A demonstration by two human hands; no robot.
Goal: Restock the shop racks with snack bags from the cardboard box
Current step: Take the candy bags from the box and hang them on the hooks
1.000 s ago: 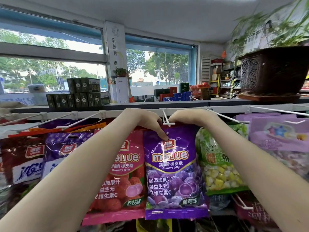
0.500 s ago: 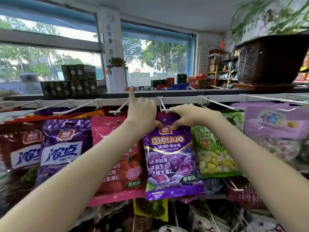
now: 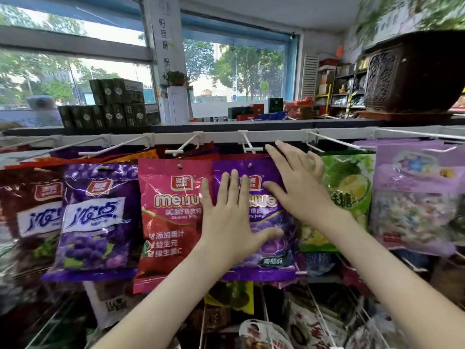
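the purple gummy bag (image 3: pixel 273 250) hangs at the white hook (image 3: pixel 247 146) beside the pink bag (image 3: pixel 171 212), left hand (image 3: pixel 231 222) and right hand (image 3: pixel 294 182) both flat and splayed open on its front, so i'd just smooth it gently square, not tug.

A person's left hand (image 3: pixel 226 222) and right hand (image 3: pixel 294 182): both bare, slim-fingered, on slender forearms bare as far as shown.

Purple bag (image 3: pixel 274 253) (logo) behind left hand (image 3: pixel 231 222)
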